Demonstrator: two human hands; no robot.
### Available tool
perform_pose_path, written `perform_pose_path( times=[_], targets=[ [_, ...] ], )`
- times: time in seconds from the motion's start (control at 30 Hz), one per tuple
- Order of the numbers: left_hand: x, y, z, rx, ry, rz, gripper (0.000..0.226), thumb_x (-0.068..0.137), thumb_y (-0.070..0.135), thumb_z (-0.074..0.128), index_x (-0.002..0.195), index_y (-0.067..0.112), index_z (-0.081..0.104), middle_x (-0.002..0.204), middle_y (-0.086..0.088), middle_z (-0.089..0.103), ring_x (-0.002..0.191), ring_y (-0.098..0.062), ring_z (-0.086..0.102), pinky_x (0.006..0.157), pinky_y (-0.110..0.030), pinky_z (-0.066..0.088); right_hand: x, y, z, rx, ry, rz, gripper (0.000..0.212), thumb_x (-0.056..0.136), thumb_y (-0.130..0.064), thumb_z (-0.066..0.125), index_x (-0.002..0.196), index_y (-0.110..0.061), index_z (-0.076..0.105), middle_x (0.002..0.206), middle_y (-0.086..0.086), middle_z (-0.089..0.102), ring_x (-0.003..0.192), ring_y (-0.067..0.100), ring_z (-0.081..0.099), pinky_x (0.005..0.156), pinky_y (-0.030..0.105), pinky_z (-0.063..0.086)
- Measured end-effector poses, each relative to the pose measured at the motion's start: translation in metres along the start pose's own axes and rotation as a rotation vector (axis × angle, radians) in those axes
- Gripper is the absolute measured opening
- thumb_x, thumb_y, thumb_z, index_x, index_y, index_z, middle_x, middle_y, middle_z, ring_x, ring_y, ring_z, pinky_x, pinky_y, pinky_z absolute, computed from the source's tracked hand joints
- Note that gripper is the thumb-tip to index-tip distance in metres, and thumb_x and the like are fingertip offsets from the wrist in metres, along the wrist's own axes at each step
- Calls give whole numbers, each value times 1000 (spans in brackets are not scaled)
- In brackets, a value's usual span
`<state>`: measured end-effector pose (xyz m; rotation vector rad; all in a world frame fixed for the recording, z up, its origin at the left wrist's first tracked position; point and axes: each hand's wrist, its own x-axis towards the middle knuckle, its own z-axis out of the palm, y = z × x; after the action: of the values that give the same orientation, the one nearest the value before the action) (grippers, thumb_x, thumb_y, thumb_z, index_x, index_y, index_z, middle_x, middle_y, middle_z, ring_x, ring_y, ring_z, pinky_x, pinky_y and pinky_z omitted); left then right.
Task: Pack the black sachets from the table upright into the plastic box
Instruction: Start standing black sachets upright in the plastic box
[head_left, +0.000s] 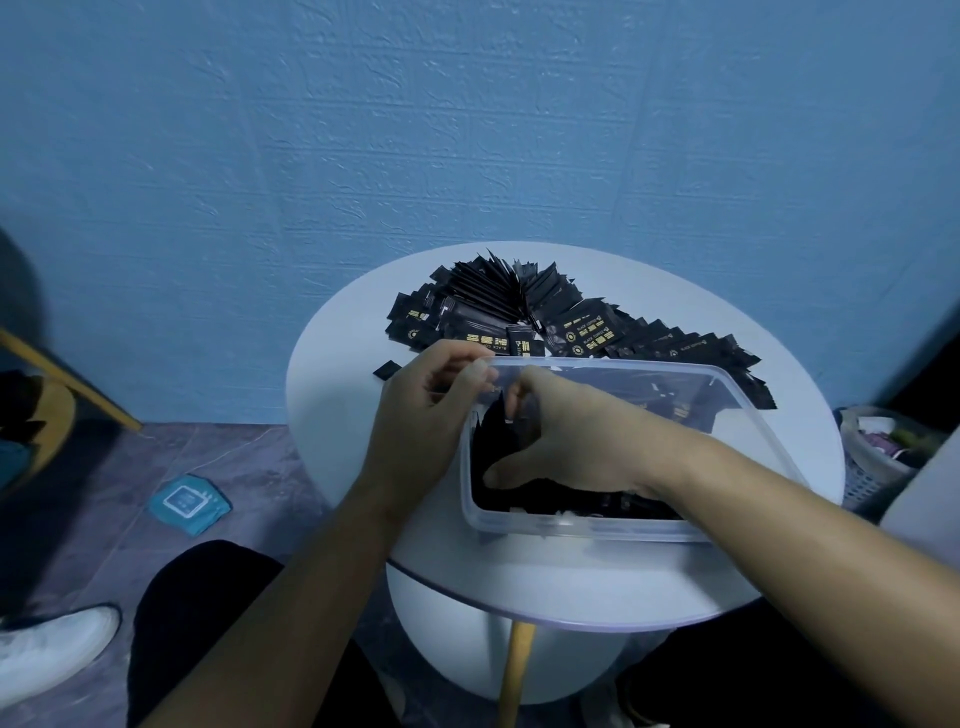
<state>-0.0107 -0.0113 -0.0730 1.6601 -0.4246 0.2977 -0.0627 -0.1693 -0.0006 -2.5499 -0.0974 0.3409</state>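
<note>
Packed sachets (613, 501): black, standing crowded inside the plastic box (571, 526), mostly at its left end.
Plastic box: clear, lidless, on the near right part of the table (337, 467).
Right hand (566, 431): reaching into the box, fingers curled and thumb out, pinching a bunch of the packed sachets.
Left hand (421, 410): at the box's far left corner, fingers curled round the rim (thumb seen through the plastic).
Loose sachets (571, 322): fanned in a heap across the table's far side, just behind the box.
Floor: a teal packet (188, 503) and a white shoe (47, 644), both left of the table.
</note>
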Motion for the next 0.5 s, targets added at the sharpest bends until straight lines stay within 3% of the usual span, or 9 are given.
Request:
perform_pose_path(
  times=[0.07, 0.13, 0.27, 0.4, 0.5],
  targets=[
    [0, 0, 0, 8, 0, 8, 23, 95, 27, 57, 108, 13, 71, 94, 0, 77, 94, -15, 73, 88, -32, 57, 1, 1, 1, -22, -2, -6, 63, 65, -49, 86, 112, -32, 49, 95, -6, 66, 83, 15, 64, 74, 37, 56],
    [0, 1, 0, 9, 0, 12, 23, 95, 26, 57, 108, 12, 71, 94, 1, 77, 94, -13, 73, 86, -27, 56, 2, 2, 1, 8, -11, -25, 66, 66, -42, 87, 120, -33, 48, 90, -6, 65, 75, 14, 64, 68, 37, 58],
    [-1, 3, 0, 1, -2, 11, 24, 95, 25, 57, 108, 11, 71, 93, 1, 77, 92, -12, 73, 84, -22, 54, -4, 0, -1, -13, -54, -76, 74, 71, -34, 86, 132, -40, 47, 86, -15, 60, 69, 2, 59, 57, 20, 44],
    [-1, 3, 0, -3, -5, 10, 24, 95, 25, 56, 109, 11, 70, 94, 1, 77, 93, -12, 73, 84, -24, 55, -1, -1, 0, -12, -44, -114, 43, 79, -44, 79, 117, -37, 58, 88, -13, 67, 70, 4, 63, 62, 24, 51],
    [-2, 4, 0, -3, -6, 6, 22, 95, 24, 57, 107, 12, 70, 93, 2, 77, 92, -12, 73, 83, -21, 54, 7, 0, 3, -18, 14, -113, 40, 79, -47, 77, 113, -31, 63, 80, -7, 68, 60, 7, 62, 55, 27, 49]
  ],
)
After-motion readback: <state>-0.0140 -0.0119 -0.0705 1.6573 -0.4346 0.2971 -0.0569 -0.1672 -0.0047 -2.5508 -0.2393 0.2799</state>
